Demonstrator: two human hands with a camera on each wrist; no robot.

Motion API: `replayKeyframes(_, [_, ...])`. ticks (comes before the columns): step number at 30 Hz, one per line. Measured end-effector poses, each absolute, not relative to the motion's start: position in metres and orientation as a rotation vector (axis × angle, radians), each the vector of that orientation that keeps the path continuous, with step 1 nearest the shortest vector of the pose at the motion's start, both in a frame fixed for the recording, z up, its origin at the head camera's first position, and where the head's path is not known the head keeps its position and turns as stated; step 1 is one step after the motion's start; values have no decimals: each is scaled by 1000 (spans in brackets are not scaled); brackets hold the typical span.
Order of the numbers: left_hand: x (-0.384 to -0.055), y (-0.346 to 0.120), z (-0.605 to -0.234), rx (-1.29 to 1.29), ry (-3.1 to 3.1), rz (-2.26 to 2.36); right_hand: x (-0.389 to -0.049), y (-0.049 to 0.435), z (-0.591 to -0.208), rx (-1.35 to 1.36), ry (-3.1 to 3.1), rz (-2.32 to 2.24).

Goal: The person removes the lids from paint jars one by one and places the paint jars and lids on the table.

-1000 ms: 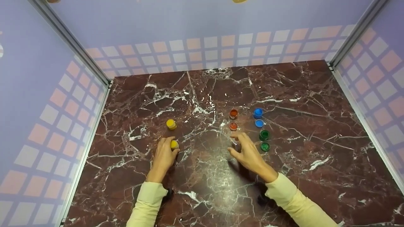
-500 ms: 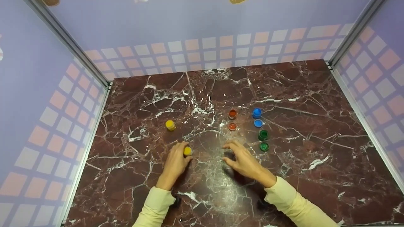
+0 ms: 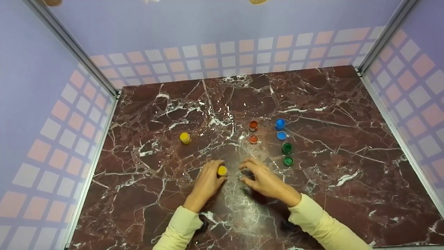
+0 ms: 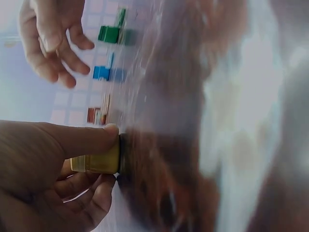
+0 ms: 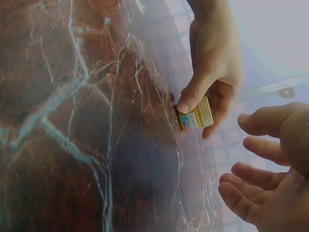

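My left hand (image 3: pixel 207 180) pinches a small yellow paint jar (image 3: pixel 222 170) between thumb and fingers, close over the marble tabletop. In the left wrist view the jar (image 4: pixel 102 162) shows its pale lid end and yellow body. A printed label faces the right wrist camera on the same jar (image 5: pixel 192 118). Just right of it, my right hand (image 3: pixel 265 178) hovers with fingers apart and loosely bent, holding nothing. Farther back on the left stands another yellow paint jar (image 3: pixel 185 138) with its lid on.
Right of centre stand uncovered paint jars: red (image 3: pixel 253 125), blue (image 3: pixel 280 124) and green (image 3: pixel 287 148). In front of each lies its lid, red (image 3: pixel 253 139), blue (image 3: pixel 281 135) and green (image 3: pixel 288 161). Lilac panels with printed squares (image 3: pixel 228 60) enclose the marble table (image 3: pixel 312 208).
My left hand has carried the yellow paint jar rightward and slightly toward me. My right hand has shifted a little left and nearer, so the two hands are closer together.
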State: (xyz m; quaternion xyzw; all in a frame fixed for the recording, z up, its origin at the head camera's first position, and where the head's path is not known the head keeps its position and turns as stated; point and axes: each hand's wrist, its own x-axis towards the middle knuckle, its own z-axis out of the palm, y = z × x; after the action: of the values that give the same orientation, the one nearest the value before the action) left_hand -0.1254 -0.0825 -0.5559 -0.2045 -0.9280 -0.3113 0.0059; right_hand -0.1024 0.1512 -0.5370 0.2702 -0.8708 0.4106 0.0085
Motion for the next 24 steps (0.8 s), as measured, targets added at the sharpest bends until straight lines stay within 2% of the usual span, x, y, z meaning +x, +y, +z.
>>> replayKeyframes(15, [-123, -44, -558, -751, -2931, -1064, -107, 147, -540, 793, -2751, 1253])
replayKeyframes(24, [-119, -26, -560, -888, -2897, -1085, -106, 146, -545, 800, -2730, 1036])
